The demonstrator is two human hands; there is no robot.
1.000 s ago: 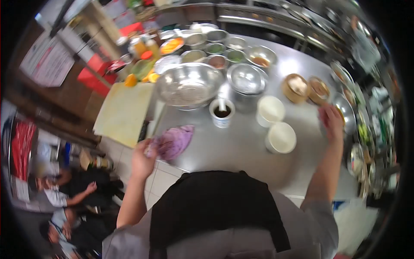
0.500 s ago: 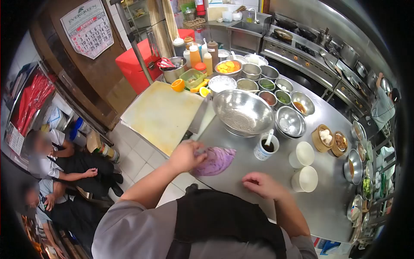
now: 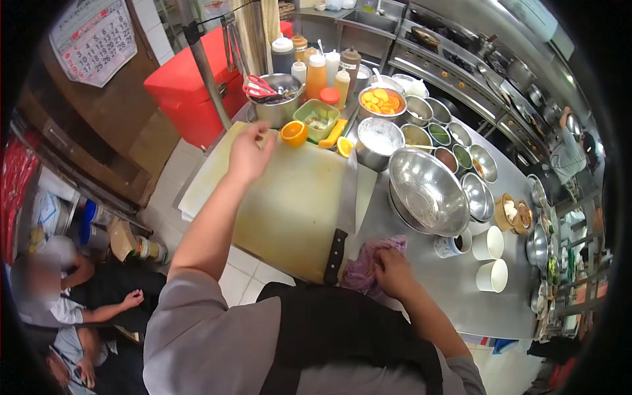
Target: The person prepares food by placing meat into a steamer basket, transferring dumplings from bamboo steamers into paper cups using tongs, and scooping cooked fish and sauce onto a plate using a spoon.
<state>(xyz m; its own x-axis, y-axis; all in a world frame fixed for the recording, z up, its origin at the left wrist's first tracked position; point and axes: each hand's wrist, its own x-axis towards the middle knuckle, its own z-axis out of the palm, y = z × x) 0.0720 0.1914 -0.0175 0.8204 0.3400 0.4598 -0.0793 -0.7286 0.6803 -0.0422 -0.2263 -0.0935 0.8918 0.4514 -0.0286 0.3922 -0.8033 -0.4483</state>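
My left hand (image 3: pixel 252 153) is over the far left part of the cutting board (image 3: pixel 289 197), its fingers loosely bent and apart, with no held thing visible. Just right of it sits a cut orange half (image 3: pixel 293 133). At the table's near edge my right hand (image 3: pixel 394 271) has its fingers closed on a crumpled purple cloth (image 3: pixel 362 266). A large knife (image 3: pixel 336 255) with a black handle lies along the board's right edge, close to the cloth.
Behind the board stand a green container (image 3: pixel 317 120), squeeze bottles (image 3: pixel 316 76) and a pot with red-handled scissors (image 3: pixel 280 99). A steel colander (image 3: pixel 429 191), a patterned cup (image 3: pixel 453 243) and two white bowls (image 3: pixel 488 243) stand to the right. Seated people are at the lower left.
My left hand has let go of the purple cloth and moved away to the far side of the board. My right hand has come onto the cloth. The view has turned left.
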